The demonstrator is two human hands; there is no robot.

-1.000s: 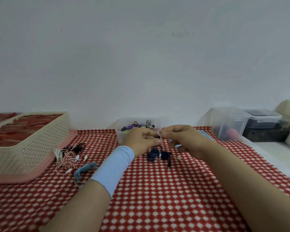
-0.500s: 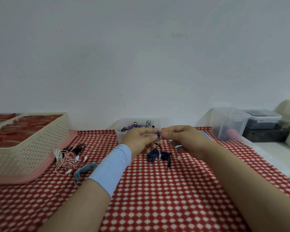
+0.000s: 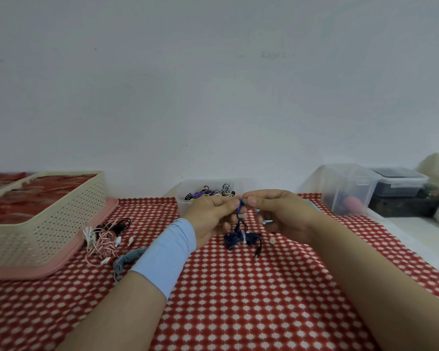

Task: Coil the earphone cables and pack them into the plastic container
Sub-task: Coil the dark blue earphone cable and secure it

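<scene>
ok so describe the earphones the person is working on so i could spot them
On the red checked tablecloth, the left hand and right hand meet in front of the clear container. Below their pinch lies the earphone bundle, one strand rising into it. It is dark blue, unlike the pink-and-white tangle at the left.

Only the arms show up here; the left forearm (image 3: 117, 312) wears a pale blue band (image 3: 165, 254) at the wrist; plain smooth cloth, snug, wide like a cuff, with straight edges; the left hand (image 3: 208, 216) past it is bare; the right forearm (image 3: 365, 274) and right hand (image 3: 281, 214) are bare too, right down to the frame edge.
</scene>
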